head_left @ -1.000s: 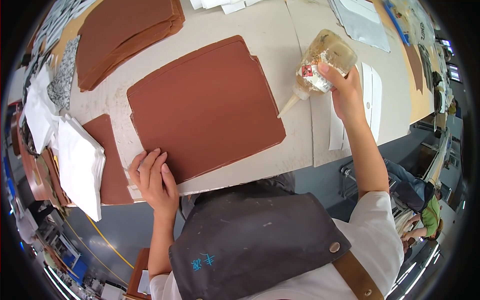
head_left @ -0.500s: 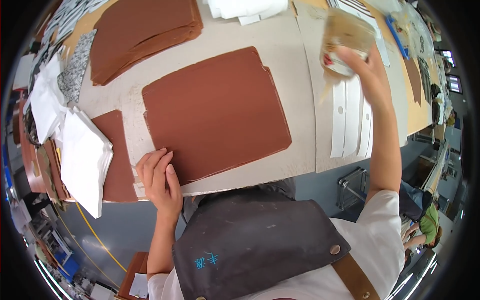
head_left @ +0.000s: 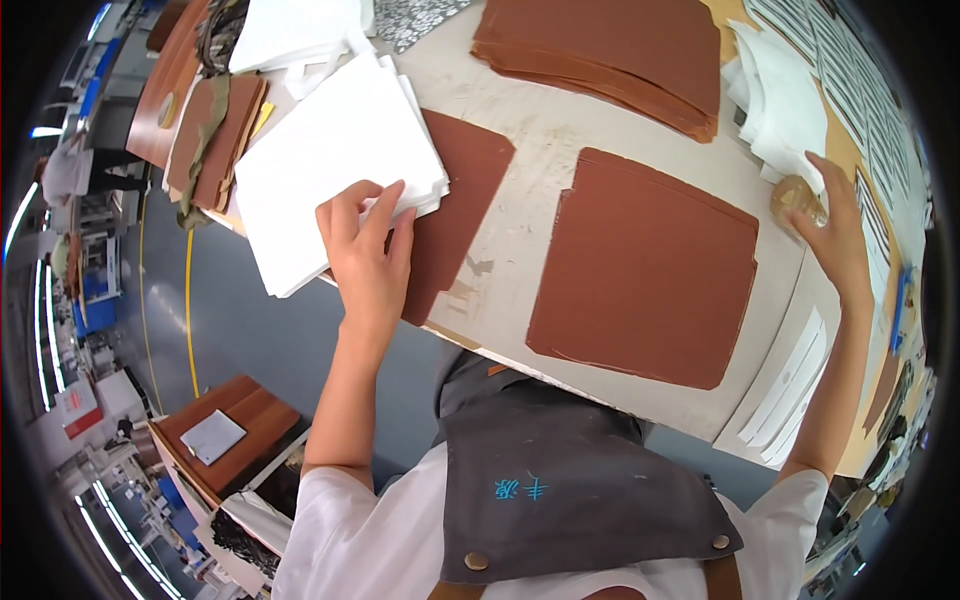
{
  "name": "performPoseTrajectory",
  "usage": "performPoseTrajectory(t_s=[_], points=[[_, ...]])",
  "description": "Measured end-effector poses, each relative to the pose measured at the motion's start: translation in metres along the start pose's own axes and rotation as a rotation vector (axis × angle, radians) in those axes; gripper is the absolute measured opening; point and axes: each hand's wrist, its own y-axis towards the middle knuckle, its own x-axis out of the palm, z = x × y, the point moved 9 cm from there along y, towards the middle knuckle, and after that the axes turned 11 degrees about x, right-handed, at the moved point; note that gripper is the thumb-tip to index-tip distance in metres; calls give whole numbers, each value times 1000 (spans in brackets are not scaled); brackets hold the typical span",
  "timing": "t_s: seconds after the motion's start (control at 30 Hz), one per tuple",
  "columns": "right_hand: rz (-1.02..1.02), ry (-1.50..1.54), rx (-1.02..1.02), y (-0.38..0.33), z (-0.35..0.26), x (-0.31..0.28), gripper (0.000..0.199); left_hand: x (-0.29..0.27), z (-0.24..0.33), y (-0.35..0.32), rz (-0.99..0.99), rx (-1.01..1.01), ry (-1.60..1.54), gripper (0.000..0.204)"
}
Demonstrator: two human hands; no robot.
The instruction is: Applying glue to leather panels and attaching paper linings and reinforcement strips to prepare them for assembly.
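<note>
My left hand (head_left: 370,235) is at the near right edge of a stack of white sheets (head_left: 325,170), fingers curved and apart, with no sheet clearly between them. Under the stack's right side lies a brown panel (head_left: 470,190). On the right, my right hand (head_left: 835,235) is spread beside a clear, yellowish jar (head_left: 797,203), the thumb over its near side and the index finger stretched away from it. Between my hands a single brown panel (head_left: 645,270) lies flat on the grey board (head_left: 520,235).
A thick stack of brown panels (head_left: 605,60) lies at the back, with crumpled white sheets (head_left: 780,105) to its right. White strips (head_left: 790,385) lie near the right front. A wooden cabinet (head_left: 230,430) stands on the floor at the left.
My view has turned left. My left hand has moved from the middle brown panel to the white stack. My right hand, which held the jar raised, has lowered it and opened its fingers.
</note>
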Motion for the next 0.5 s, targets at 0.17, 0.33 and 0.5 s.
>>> performPoseTrajectory(t_s=[0.17, 0.33, 0.5], points=[[-92, 509, -128, 18, -142, 11, 39, 7, -29, -3, -41, -141, -196, 11], [-149, 657, -474, 12, -274, 57, 35, 3, -46, 2, -2, -333, -415, 10], [-272, 685, -607, 5, -330, 89, 38, 20, -74, -15, 63, -735, -783, 9]])
